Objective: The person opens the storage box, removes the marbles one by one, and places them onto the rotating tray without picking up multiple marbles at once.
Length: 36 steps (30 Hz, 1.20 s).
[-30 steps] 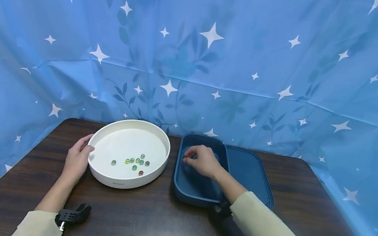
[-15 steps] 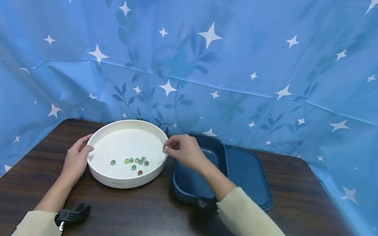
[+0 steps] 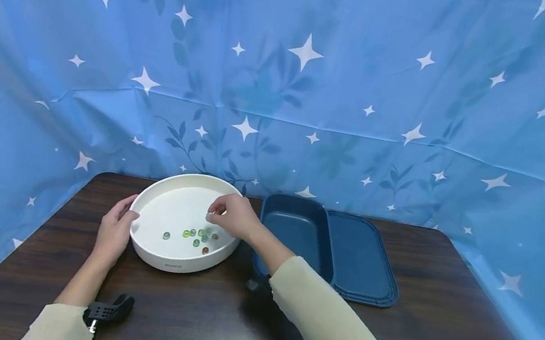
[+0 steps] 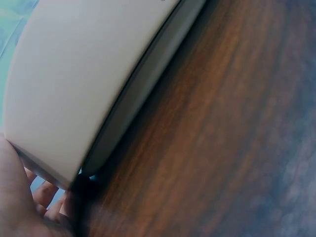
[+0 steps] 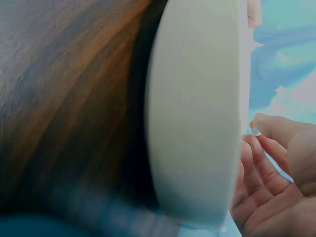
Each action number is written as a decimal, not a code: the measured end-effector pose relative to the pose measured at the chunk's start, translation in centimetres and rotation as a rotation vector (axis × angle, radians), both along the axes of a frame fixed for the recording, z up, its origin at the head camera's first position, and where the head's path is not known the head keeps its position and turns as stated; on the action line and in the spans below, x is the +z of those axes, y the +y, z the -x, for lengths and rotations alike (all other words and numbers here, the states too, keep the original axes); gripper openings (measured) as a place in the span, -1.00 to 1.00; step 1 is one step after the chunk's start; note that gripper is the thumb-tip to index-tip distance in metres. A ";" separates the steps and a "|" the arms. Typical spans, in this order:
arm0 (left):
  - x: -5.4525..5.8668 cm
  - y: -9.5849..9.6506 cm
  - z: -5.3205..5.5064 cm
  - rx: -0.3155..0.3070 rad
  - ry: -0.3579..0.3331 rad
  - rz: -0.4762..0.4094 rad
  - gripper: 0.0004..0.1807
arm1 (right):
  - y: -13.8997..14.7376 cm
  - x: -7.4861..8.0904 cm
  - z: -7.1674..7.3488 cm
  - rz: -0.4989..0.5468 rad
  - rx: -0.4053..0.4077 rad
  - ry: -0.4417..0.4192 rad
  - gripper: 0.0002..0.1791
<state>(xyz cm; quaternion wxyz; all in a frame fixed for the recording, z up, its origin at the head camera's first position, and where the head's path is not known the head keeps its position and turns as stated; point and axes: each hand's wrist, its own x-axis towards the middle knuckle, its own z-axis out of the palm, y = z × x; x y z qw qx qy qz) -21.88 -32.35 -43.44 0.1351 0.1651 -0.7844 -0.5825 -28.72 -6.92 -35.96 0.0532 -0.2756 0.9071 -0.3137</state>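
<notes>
A round white tray stands on the left half of the table, with several glass marbles loose on its floor. At the tray's left side my left hand holds the rim, thumb at the top edge and fingers round the outer wall. My right hand is over the tray's right part, above the cluster of marbles. Between thumb and fingertip it pinches a small clear marble with orange in it, best seen in the right wrist view.
Right of the tray, a deep dark blue rectangular container stands beneath my right forearm. A flat blue lid lies against its right side on the dark wooden table. A blue star-patterned curtain hangs behind.
My right hand has moved left from inside the blue container, past the tray's right rim, to above the tray, carrying the marble. My left hand has stayed on the rim.
</notes>
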 end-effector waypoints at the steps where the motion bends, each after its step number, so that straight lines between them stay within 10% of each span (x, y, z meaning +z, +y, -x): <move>1: 0.0 0.0 0.0 -0.001 0.002 -0.003 -0.37 | -0.3 -0.3 0.1 -0.008 -0.002 -0.008 -0.89; 24: -0.2 0.3 0.2 -0.013 -0.002 -0.008 -0.36 | -2.5 -2.1 0.1 -0.305 -0.138 -0.006 -0.93; 36: -0.5 0.5 -0.1 -0.015 -0.022 -0.001 -0.36 | -1.0 -1.3 0.0 -0.175 -0.060 0.011 -0.86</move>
